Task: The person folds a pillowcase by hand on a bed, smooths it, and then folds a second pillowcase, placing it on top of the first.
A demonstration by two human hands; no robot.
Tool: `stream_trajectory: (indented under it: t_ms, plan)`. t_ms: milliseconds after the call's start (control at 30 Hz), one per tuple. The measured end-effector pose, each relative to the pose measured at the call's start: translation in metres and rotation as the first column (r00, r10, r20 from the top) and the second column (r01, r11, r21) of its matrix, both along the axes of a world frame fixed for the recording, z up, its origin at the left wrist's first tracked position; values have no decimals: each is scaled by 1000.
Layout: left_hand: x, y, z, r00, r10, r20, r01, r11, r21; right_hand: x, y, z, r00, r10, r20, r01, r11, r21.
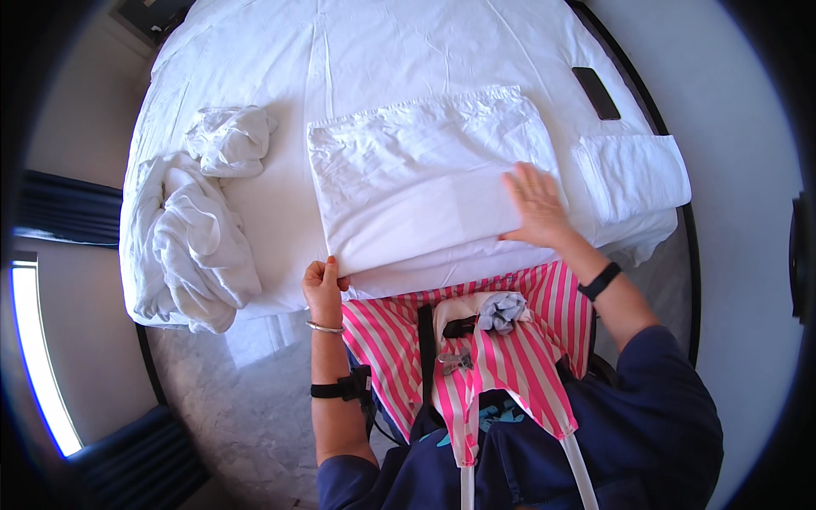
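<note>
A white cloth [433, 172] with a gathered, wrinkled top edge lies spread on the bed, near its front edge. My left hand [324, 284] pinches the near left corner of this cloth between thumb and fingers. Over the cloth's right side is my right hand [534, 201], slightly blurred, palm down with its fingers spread; whether it touches the fabric I cannot tell. To the right lies a folded white towel [634, 177], with a dark phone [596, 94] beyond it. Two crumpled white cloths, a smaller one [231, 140] and a larger one [194, 245], rest at the left.
The bed [395, 44] has a white cover and a dark frame along its right side. I wear a pink-striped apron [395, 331] that reaches the bed's edge, with a grey cloth bunched in its pocket. Dark curtains [70, 207] hang at the left.
</note>
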State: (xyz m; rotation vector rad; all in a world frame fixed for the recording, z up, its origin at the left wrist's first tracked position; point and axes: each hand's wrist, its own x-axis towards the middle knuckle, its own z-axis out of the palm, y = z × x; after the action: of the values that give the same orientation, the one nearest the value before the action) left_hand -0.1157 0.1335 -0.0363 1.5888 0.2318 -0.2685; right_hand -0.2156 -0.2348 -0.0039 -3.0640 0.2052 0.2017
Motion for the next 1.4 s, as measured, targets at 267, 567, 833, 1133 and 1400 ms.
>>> stream_trajectory:
  t_ms: [267,567,833,1133,1400]
  plan:
    - [3,-35,56,838,-163,520,-197,799,569,-8,-14,36,915,-144,376,51,968,247]
    - [47,-120,25,594,-803,51,142,168,975,78,98,-21,946,173,275,-240,942,235]
    - [86,-101,18,799,-599,-48,134,100,986,46,-33,-30,970,-189,150,190,982,7]
    - [86,-152,37,686,-698,204,-9,272,962,106,14,12,809,-14,587,-191,939,286]
    - [111,-159,13,640,-766,-60,154,51,987,152,45,-21,968,190,167,-217,962,167]
